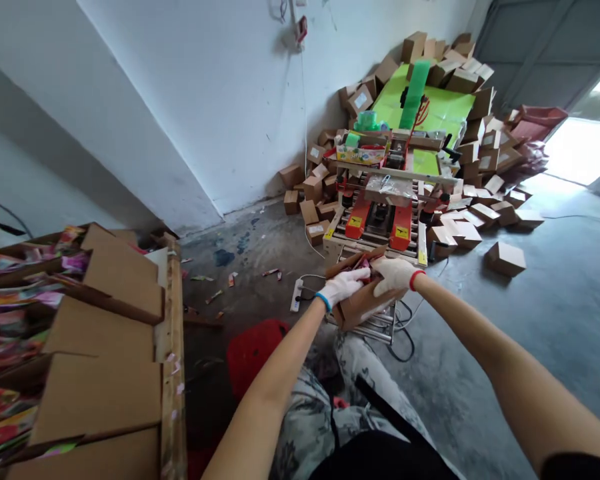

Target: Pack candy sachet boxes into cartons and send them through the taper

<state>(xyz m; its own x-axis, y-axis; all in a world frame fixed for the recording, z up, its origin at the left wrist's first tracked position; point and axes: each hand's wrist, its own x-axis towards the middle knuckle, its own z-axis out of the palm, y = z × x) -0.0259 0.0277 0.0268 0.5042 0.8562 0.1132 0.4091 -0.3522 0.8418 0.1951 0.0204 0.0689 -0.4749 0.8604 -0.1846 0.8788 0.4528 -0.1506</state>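
Note:
A cardboard box (363, 310) with raised flaps sits on the near end of the roller conveyor in front of me. Dark red packets (364, 262) show in its opening. My left hand (343, 287), in a white glove with a blue cuff, is closed on the box's left side, fingertips by the packets. From the right, my right hand (394, 275), gloved in white with a red cuff, grips the box's edge with its thumb on the outside. Some fingertips are hidden at the opening. Just beyond stands the carton sealing machine (380, 207) with red side belts.
Open cartons (105, 393) of colourful packets stand on a wooden-edged table (173, 373) at left. Many closed boxes (506, 259) pile around the machine. A red stool (255, 350), a power strip (297, 295) and a black cable (405, 350) are on the floor.

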